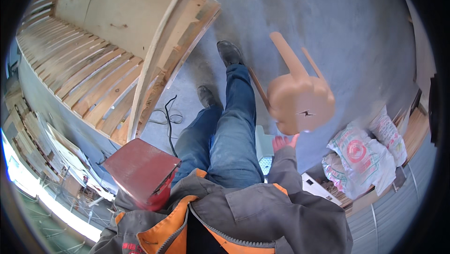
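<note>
At the lower left, my left hand is mostly hidden behind a red tool that looks like a sander [140, 167]. Its flat, square, dark red pad faces up, and its red body [159, 201] shows underneath. My left sleeve runs right up to it. My right hand [284, 142] is open, its fingers and thumb apart, just by the near edge of a tan stool [286, 94]. Whether it touches the stool I cannot tell. The stool has a rounded, scalloped seat with a dark jagged mark, and its legs point away from me.
A slatted wooden frame [105, 108] with a plywood panel fills the left. A black cable [169, 125] lies on the floor by my legs. Beside my right arm is a pale green box-like thing [264, 142]. White plastic sacks [361, 158] lie at the right near boards.
</note>
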Demonstrator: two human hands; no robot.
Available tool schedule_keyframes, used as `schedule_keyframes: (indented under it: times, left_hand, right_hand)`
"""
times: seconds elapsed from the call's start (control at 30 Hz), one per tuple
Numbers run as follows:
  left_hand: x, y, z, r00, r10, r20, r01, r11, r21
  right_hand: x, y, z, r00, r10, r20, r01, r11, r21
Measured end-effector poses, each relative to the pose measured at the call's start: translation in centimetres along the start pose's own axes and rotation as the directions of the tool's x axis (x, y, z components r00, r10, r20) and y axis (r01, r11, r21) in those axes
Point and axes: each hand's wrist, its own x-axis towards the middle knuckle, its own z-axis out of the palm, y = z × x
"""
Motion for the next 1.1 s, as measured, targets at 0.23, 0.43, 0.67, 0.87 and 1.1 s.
schedule_keyframes:
  times: [0.23, 0.43, 0.67, 0.87, 1.1]
  left_hand:
    - [1.0, 0.1, -2.3, 1.0, 0.009, -0.014, -0.011, 0.992, -0.122]
    - [1.4, -0.8, -3.9, 0.999, -0.003, -0.045, -0.007, 0.971, -0.237]
    - [2.7, -2.2, -5.4, 0.996, -0.05, -0.071, 0.024, 0.942, -0.335]
    - [3.8, -3.5, -6.5, 0.993, -0.092, -0.076, 0.054, 0.914, -0.402]
    - [3.7, -4.6, -7.1, 0.99, -0.122, -0.074, 0.073, 0.879, -0.472]
  right_hand:
    - [-6.3, -8.4, 6.1, 0.165, -0.633, 0.757, 0.84, -0.311, -0.444]
    - [-19.5, -7.3, 24.1, 0.083, 0.182, 0.98, 0.321, -0.936, 0.146]
    - [-17.5, -4.2, 28.8, 0.662, 0.281, 0.695, -0.038, -0.913, 0.405]
    - [-16.7, -2.2, 30.6, 0.882, 0.093, 0.462, -0.068, -0.945, 0.321]
    - [-13.9, -7.8, 24.1, 0.917, 0.169, 0.362, -0.011, -0.895, 0.446]
